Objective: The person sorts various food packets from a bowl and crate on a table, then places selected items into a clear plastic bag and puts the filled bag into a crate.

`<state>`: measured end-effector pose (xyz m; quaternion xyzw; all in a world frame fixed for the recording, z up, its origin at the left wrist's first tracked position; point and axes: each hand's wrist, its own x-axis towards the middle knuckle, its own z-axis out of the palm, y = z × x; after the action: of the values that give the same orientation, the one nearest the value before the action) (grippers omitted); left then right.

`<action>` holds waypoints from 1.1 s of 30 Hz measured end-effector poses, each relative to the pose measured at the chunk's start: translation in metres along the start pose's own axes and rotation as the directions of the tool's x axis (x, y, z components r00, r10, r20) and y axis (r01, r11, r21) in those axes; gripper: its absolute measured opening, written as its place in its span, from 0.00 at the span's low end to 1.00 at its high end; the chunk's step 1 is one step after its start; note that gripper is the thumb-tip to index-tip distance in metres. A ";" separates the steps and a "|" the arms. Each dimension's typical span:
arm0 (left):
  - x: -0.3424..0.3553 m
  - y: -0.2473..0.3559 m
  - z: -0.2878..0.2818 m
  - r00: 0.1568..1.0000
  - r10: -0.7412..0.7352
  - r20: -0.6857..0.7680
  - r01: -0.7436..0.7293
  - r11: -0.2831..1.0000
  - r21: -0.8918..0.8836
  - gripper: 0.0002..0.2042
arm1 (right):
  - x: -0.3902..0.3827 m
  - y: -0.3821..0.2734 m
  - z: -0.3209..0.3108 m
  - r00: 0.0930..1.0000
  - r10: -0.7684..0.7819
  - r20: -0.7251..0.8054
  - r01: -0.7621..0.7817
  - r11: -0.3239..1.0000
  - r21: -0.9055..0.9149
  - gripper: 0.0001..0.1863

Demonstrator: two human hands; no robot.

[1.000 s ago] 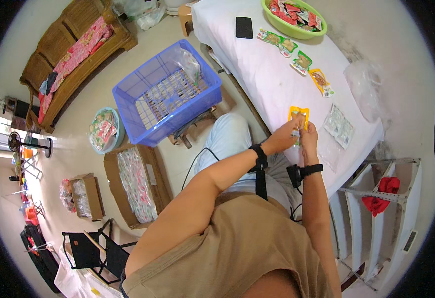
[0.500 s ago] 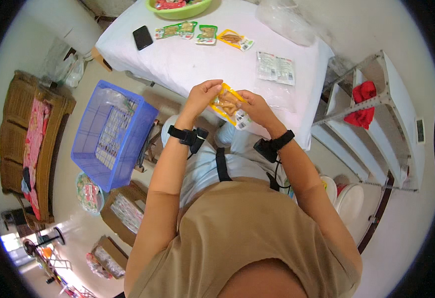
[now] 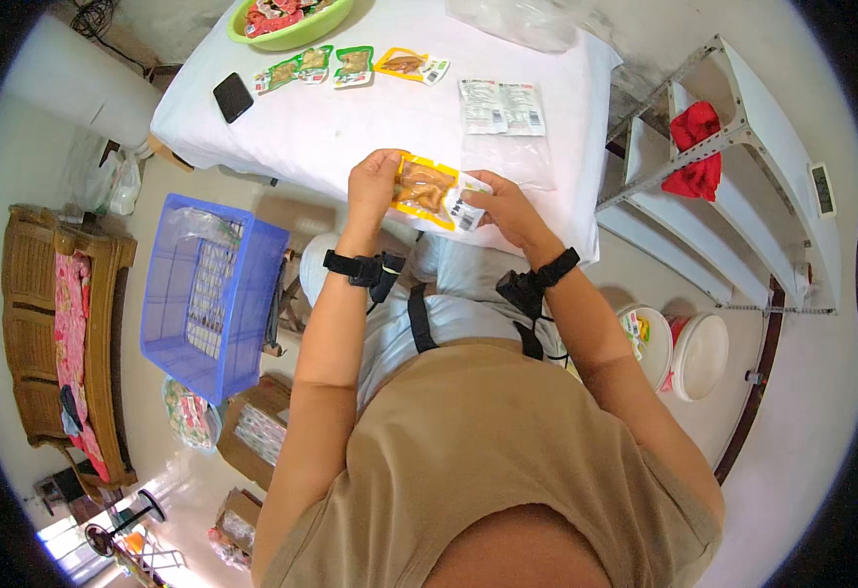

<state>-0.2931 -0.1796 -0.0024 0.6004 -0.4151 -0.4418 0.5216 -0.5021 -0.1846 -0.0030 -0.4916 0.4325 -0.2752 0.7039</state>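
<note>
A yellow-edged food packet with a clear window shows brown pieces inside. It is stretched level between my hands, just off the table's near edge. My left hand pinches its left end, and my right hand grips the white right end with thumb on top. Farther back on the white-covered table lie another yellow packet and several green-edged packets in a row. Two white printed packets lie side by side to the right, above a clear plastic bag.
A green bowl of red packets and a black phone sit at the table's far left. A blue crate stands on the floor to my left. Metal shelves holding a red cloth and white buckets are on the right.
The packet has been turned from a slant to nearly level, its window now facing up more fully. Both hands still hold it. The whole view has shifted slightly.
</note>
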 end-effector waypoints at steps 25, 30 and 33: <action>-0.009 -0.001 0.044 0.989 0.002 0.146 -0.009 0.999 0.046 0.10 | -0.026 0.045 -0.023 0.977 0.014 -0.212 0.037 0.972 0.234 0.20; -0.012 -0.004 0.071 0.958 0.005 0.288 -0.018 0.999 0.043 0.11 | -0.042 0.054 -0.037 0.975 -0.036 -0.217 0.113 0.929 0.352 0.20; -0.002 -0.016 0.082 0.954 0.045 0.297 -0.060 0.997 0.041 0.12 | -0.049 0.056 -0.053 0.961 0.064 -0.269 0.057 0.906 0.420 0.20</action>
<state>-0.3718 -0.1971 -0.0238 0.5290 -0.5150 -0.5021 0.4503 -0.5739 -0.1479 -0.0455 -0.2831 0.4573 -0.4271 0.7269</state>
